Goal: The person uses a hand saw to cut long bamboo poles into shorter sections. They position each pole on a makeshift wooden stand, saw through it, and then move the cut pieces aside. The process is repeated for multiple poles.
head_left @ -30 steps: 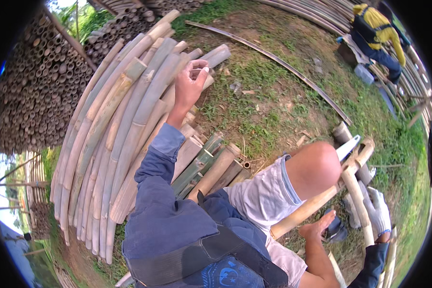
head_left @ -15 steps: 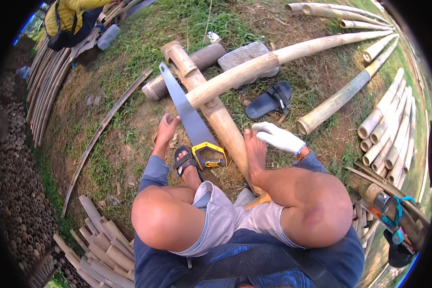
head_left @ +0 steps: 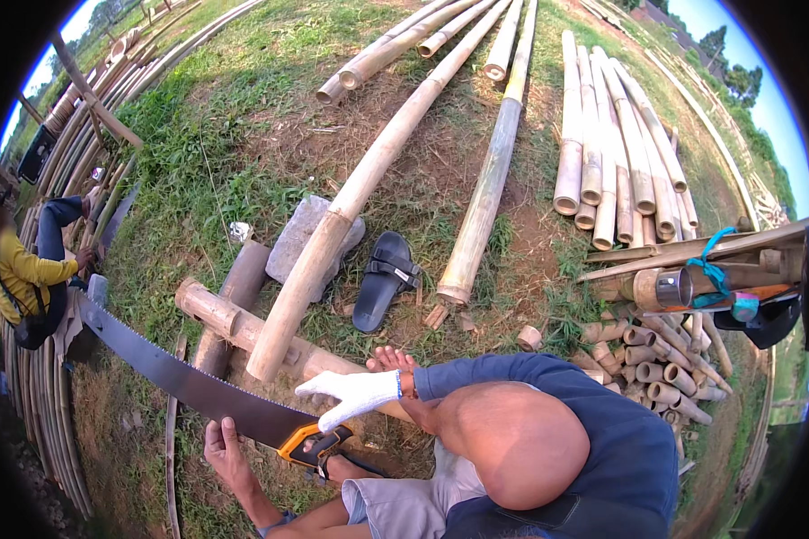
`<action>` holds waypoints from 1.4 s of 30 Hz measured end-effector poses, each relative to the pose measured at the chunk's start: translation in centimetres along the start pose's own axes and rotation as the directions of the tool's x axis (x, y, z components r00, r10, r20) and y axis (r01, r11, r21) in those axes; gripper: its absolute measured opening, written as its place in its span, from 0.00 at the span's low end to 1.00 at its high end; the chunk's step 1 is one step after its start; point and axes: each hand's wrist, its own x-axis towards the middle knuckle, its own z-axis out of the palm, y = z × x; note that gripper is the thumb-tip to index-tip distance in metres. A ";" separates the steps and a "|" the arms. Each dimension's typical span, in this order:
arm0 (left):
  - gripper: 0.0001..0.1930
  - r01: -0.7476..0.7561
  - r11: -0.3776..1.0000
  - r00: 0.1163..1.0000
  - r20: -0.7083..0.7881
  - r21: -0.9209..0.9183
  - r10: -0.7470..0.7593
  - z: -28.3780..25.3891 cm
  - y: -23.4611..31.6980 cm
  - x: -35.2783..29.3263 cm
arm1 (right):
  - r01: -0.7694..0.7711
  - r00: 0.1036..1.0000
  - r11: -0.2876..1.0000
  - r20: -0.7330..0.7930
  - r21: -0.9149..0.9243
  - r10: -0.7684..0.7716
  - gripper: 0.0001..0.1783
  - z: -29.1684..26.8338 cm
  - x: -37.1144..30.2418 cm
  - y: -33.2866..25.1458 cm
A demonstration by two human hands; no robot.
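Note:
My bare left hand (head_left: 231,460) is loosely open beside the lower edge of a hand saw's blade (head_left: 184,382); whether the fingertips touch it I cannot tell. The saw's yellow-and-black handle (head_left: 302,442) is at my sandalled left foot, its blade tilted up to the left, teeth uppermost. My right hand (head_left: 355,395), in a white glove, is open with fingers apart, between the handle and a thick bamboo piece (head_left: 319,359). My bare right foot (head_left: 393,360) rests by that piece. A long bamboo pole (head_left: 337,225) crosses it, its cut end nearest me.
A grey stone (head_left: 307,247) and a dark bamboo length (head_left: 247,278) support the work. Near the stone lies a black slipper (head_left: 386,280). Bamboo poles (head_left: 620,153) and short offcuts (head_left: 661,368) are piled right. A person in yellow (head_left: 22,269) sits far left.
The view has swung right, so the ground objects appear shifted. My gloved hand has moved left from beside my right foot toward the saw handle. My left hand remains near the blade.

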 end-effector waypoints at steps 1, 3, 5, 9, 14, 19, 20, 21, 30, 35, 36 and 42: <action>0.11 -0.010 1.000 0.998 0.066 -0.007 0.010 1.5 2.3 1.1 | 0.010 0.998 0.992 0.062 0.124 -0.018 0.56 -0.6 1.0 -1.1; 0.12 -0.039 0.999 0.978 0.203 -0.022 0.042 5.5 6.4 3.3 | -0.087 0.971 0.961 0.239 0.264 0.022 0.52 -2.1 2.1 -1.9; 0.13 -0.012 0.997 0.916 0.399 -0.078 0.042 9.6 7.7 5.5 | -0.038 0.983 0.949 0.180 0.314 -0.020 0.47 -3.2 1.3 1.5; 0.29 -0.533 0.782 0.794 0.511 0.323 0.330 16.4 5.4 9.3 | 0.044 0.975 0.977 -0.202 -0.207 -0.087 0.32 -5.3 -4.2 6.0; 0.47 -0.512 0.277 0.859 0.477 0.813 0.188 13.4 -4.1 12.6 | -0.085 0.679 0.924 -0.656 0.374 0.328 0.37 -15.9 -13.6 -1.4; 0.38 -0.600 0.378 0.800 0.531 0.706 0.279 14.5 -6.7 12.1 | -0.148 0.446 0.888 -0.772 0.435 0.452 0.28 -26.3 -30.2 3.1; 0.37 -0.616 0.380 0.788 0.534 0.690 0.308 14.2 -6.8 12.1 | -0.082 0.404 0.866 -0.778 0.493 0.481 0.26 -27.1 -31.8 3.4; 0.38 -0.612 0.365 0.791 0.534 0.702 0.299 13.1 -6.8 12.1 | -0.025 0.393 0.836 -0.764 0.548 0.512 0.25 -27.4 -31.8 3.7; 0.47 -0.429 0.376 0.899 0.428 0.822 0.091 -6.1 -7.9 3.7 | -0.130 0.211 0.720 -0.691 0.682 0.692 0.28 -26.0 -38.9 12.8; 0.52 -0.213 0.165 0.977 0.214 0.963 0.014 -25.1 -13.8 -2.1 | -0.136 0.059 0.715 -0.714 0.686 0.697 0.30 -24.9 -37.1 19.8; 0.52 -0.141 0.113 0.989 0.145 0.984 -0.031 -27.5 -14.8 -2.2 | -0.237 -0.029 0.710 -0.736 0.663 0.677 0.32 -24.6 -37.9 20.8; 0.53 -0.044 0.397 0.988 0.100 0.917 -0.121 -23.0 -8.3 0.7 | -0.806 -0.327 0.417 -0.903 0.420 0.277 0.38 -23.1 -39.7 22.9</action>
